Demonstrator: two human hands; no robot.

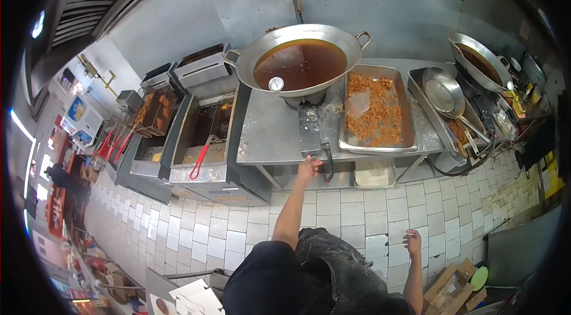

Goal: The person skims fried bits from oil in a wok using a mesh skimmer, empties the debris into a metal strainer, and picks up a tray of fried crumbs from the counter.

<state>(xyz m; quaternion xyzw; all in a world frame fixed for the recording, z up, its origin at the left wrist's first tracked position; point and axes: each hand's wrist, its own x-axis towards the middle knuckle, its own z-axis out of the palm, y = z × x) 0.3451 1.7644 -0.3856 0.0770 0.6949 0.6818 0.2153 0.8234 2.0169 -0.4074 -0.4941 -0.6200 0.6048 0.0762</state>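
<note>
Grey rectangular metal burner box [309,129] sits right at our left hand [309,168], finger closure unclear, while our right hand [412,242] hovers, fingers slightly apart.

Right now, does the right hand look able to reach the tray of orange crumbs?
Probably yes, with a stretch: the right hand is over the floor, and nothing appears to block the tray.

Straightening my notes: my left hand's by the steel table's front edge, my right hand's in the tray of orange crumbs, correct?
No: the head view shows your right hand over the tiled floor, not in the tray. Your left hand is by the table edge.
</note>
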